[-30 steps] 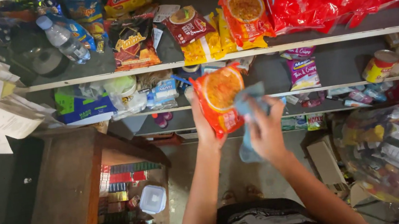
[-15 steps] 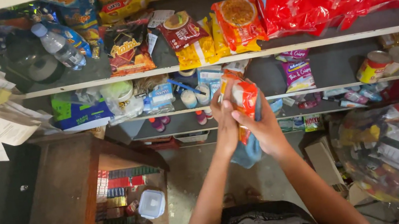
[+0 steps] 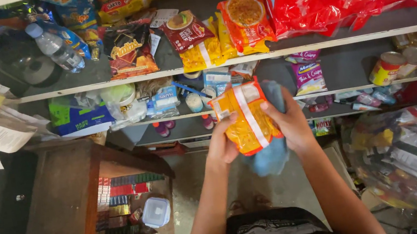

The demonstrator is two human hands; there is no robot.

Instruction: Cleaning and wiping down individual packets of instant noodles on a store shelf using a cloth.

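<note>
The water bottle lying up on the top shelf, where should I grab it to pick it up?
Grab the water bottle around its clear middle, coming from the front of the shelf. It lies tilted with its blue cap toward the back, and the body is the widest bare part.

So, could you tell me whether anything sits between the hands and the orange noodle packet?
On the left hand nothing does: its fingers lie straight on the noodle packet. Against the right hand a blue cloth is bunched behind the packet.
</note>
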